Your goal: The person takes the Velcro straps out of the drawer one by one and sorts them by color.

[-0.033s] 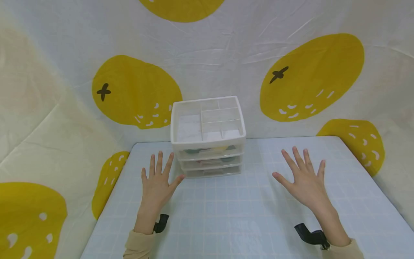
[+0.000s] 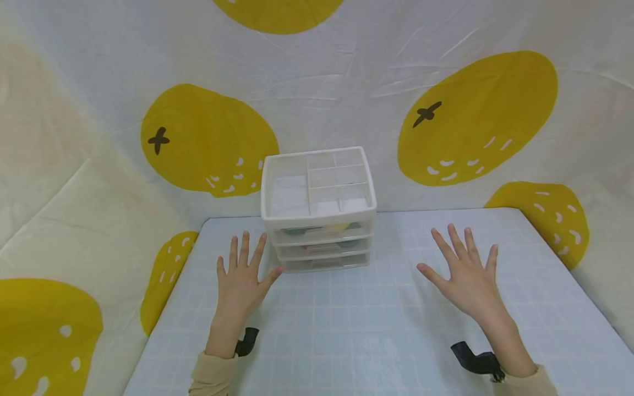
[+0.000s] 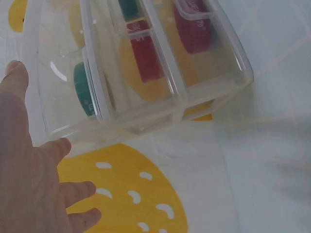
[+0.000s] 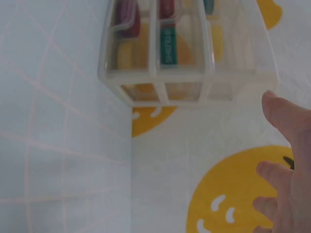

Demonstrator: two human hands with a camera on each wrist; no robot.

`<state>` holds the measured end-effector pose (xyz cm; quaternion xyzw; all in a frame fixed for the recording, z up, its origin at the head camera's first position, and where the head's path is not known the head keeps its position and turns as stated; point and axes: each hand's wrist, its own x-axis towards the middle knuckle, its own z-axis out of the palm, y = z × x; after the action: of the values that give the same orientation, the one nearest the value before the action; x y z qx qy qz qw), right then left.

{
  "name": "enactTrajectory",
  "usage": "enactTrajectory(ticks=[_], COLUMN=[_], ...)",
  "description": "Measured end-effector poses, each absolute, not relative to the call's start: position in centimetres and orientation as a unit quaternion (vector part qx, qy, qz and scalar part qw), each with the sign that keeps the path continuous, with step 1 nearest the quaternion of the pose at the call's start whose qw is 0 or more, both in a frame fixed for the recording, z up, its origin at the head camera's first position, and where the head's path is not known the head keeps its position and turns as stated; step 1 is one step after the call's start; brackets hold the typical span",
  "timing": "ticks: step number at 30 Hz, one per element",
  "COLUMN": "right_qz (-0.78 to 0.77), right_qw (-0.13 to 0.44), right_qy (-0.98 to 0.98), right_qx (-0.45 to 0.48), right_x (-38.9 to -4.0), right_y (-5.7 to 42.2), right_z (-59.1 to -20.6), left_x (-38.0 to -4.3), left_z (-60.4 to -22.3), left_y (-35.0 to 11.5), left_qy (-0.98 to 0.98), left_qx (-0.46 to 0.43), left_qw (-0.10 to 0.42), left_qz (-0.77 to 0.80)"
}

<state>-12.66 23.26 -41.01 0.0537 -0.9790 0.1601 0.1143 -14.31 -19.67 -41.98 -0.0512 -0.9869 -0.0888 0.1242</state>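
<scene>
A white drawer unit (image 2: 319,220) stands at the back middle of the table, its three clear drawers closed. The top is a tray divided into compartments, with nothing seen in them. My left hand (image 2: 240,291) is held just in front and left of the unit, fingers spread and holding nothing. To the right, farther from the unit, my right hand (image 2: 470,286) is also spread and bare. Through the drawer fronts, the left wrist view shows a green item (image 3: 82,90) and a dark red item (image 3: 145,60). A green lettered item (image 4: 168,46) shows in the right wrist view; their kinds are unclear.
A pale blue gridded cloth covers the table (image 2: 346,330). Behind and beside it hangs a white curtain (image 2: 337,110) printed with large yellow fruit shapes. Black curved pieces sit at both wrists, below beige sleeves (image 2: 213,374).
</scene>
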Motion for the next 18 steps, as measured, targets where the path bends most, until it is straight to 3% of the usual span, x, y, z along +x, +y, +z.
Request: enactTrajectory(ticks=[18], right_qz=[0.186], right_qw=[0.128], right_qy=[-0.973], right_qx=[0.050], right_x=[-12.44], right_y=[22.69], right_z=[-41.43], left_x=[-14.08], left_z=[-42.40], left_y=[-19.17], left_qy=[-0.978], left_qx=[-0.065], left_qw=[0.162], left_qz=[-0.115])
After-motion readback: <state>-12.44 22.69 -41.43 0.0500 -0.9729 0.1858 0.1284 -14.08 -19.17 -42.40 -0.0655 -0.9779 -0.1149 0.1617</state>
